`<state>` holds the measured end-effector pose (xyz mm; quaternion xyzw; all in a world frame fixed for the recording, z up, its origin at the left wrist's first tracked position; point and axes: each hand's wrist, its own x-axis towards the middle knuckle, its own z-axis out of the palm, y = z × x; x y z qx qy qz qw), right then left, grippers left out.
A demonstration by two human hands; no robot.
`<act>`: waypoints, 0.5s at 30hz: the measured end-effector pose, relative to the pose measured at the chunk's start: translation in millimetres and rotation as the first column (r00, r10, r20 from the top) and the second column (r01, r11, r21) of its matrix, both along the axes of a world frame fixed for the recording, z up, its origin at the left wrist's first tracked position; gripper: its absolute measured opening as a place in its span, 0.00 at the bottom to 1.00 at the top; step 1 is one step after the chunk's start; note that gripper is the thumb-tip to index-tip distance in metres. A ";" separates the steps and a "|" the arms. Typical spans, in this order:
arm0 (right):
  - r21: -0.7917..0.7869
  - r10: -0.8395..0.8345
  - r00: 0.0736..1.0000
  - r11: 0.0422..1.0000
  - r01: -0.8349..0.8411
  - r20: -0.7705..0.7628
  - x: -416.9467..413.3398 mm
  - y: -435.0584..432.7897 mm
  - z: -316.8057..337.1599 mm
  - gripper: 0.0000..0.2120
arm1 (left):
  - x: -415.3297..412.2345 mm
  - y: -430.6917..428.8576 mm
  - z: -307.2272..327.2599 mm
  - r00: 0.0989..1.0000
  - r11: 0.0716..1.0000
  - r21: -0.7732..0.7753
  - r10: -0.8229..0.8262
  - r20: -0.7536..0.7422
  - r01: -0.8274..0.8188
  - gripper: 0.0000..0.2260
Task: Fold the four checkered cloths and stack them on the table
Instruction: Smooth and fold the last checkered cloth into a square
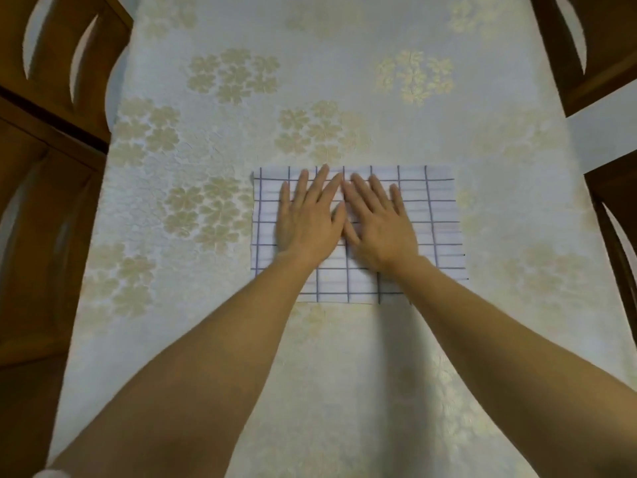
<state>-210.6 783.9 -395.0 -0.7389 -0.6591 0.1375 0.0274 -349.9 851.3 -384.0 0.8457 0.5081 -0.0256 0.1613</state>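
Note:
A white checkered cloth [437,215] with dark blue grid lines lies folded into a flat rectangle near the middle of the table [310,63]. Both my hands rest flat on top of it, side by side, fingers straight and pointing away from me. My left hand [308,215] presses the cloth's left half. My right hand [379,222] presses the centre, its index finger touching the left hand's fingers. My forearms hide part of the cloth's near edge. I cannot tell whether more cloths lie beneath the top layer.
The table wears a pale tablecloth with beige flower patterns. Wooden chairs stand at the left [51,115] and at the right [599,46], close to the table's edges.

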 end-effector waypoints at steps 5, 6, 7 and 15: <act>-0.073 -0.144 0.987 0.986 0.149 0.076 66.1 -5.9 13.1 0.38 | -26.5 21.3 -7.2 0.996 0.996 0.057 0.067 -0.062 -0.064 0.28; -0.093 -0.182 0.980 0.978 0.189 0.080 81.7 -9.7 15.7 0.38 | -32.1 25.0 -7.1 0.994 0.996 0.055 0.079 -0.077 -0.074 0.28; -0.115 -0.211 0.974 0.969 0.219 0.082 95.8 -13.1 17.6 0.39 | -37.0 28.0 -7.0 0.992 0.996 0.044 0.085 -0.092 -0.081 0.29; -0.036 -0.522 0.853 0.853 0.521 -0.016 94.8 -1.9 42.8 0.50 | -24.7 10.5 11.2 0.974 0.962 0.167 -0.224 0.019 0.218 0.30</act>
